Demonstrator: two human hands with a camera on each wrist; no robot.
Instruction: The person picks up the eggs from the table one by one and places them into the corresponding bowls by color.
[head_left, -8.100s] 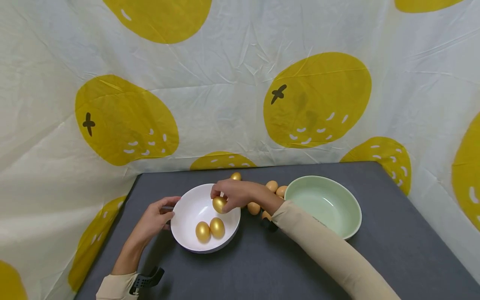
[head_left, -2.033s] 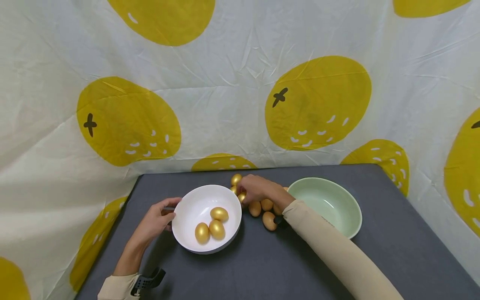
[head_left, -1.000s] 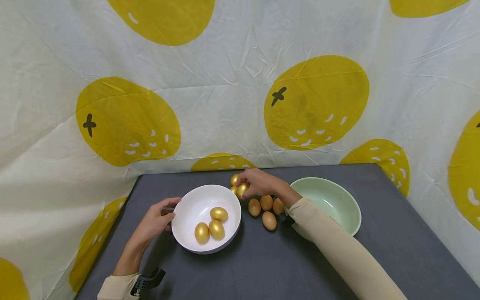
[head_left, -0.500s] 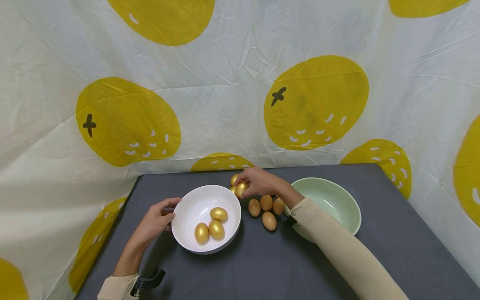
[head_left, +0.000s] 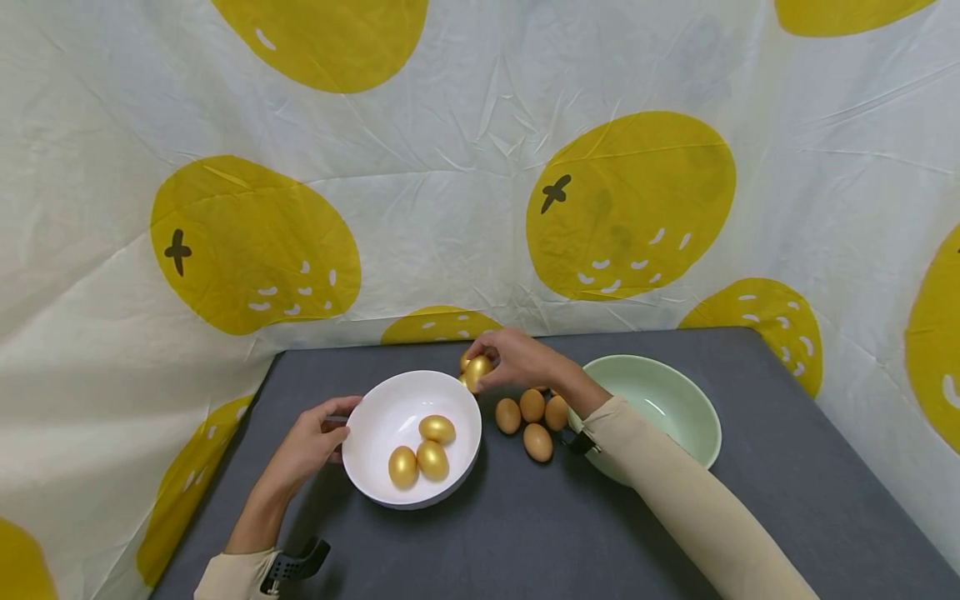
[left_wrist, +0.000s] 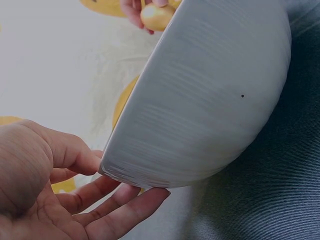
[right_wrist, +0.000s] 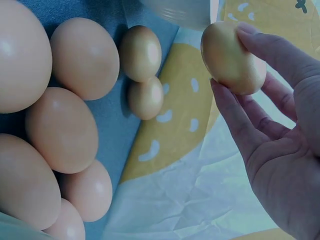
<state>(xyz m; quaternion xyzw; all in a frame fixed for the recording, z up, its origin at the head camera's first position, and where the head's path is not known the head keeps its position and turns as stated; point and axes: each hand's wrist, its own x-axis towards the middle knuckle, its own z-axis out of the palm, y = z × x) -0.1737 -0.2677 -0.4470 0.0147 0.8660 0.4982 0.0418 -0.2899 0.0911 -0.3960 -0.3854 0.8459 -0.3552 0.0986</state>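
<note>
My right hand pinches a golden egg between thumb and fingertips, raised above the table just behind the white bowl. Two more golden eggs lie touching on the table, partly hidden in the head view by the held egg. Inside the bowl sit three golden eggs. With thumb at the rim and fingers against the outer wall, my left hand holds the bowl's left side. Several brown eggs lie grouped on the table, right of the bowl.
A pale green bowl stands right of the brown eggs, partly behind my right sleeve. The dark grey table ends at the back against a white cloth printed with yellow fruit shapes.
My right hand let a third golden egg into the white bowl, went back to the golden eggs behind it, and lifted another. My left hand has stayed at the bowl.
</note>
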